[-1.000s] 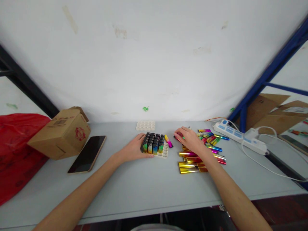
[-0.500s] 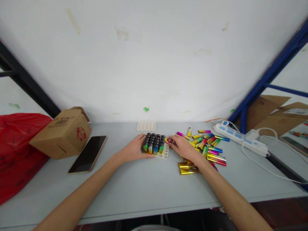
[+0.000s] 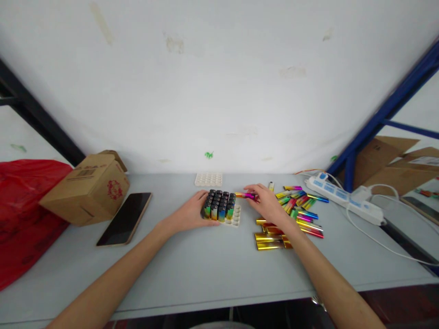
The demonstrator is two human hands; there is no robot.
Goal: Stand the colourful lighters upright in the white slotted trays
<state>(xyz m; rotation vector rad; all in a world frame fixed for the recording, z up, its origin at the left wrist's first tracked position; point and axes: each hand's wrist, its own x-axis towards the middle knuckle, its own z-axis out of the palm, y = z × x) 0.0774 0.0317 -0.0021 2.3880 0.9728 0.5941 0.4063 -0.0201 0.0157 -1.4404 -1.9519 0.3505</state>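
My left hand (image 3: pixel 192 214) is wrapped round the left side of a block of upright black-topped vapes or lighters (image 3: pixel 219 205), which stand in a white tray (image 3: pixel 236 216). Empty round holes show along the tray's right side. Between the fingertips of my right hand (image 3: pixel 265 201) is a pink and yellow metallic tube (image 3: pixel 245 195), lying roughly level, its left end close to the block's upper right corner. Beside and beyond the right hand, loose shiny coloured tubes (image 3: pixel 303 212) lie in a pile. Gold ones (image 3: pixel 269 245) lie below that hand.
A second white tray (image 3: pixel 208 179) is by the wall. At left are a phone (image 3: pixel 125 219), a cardboard box (image 3: pixel 87 189) and a red bag (image 3: pixel 30 214). A power strip (image 3: pixel 345 198) with cables lies at right, near a blue frame (image 3: pixel 377 119) and open cardboard (image 3: pixel 394 164).
My right hand has shifted slightly right, and a pink and yellow tube now shows in its fingers. The pink tube at the top left of the pile is gone from there. My left hand stays put.
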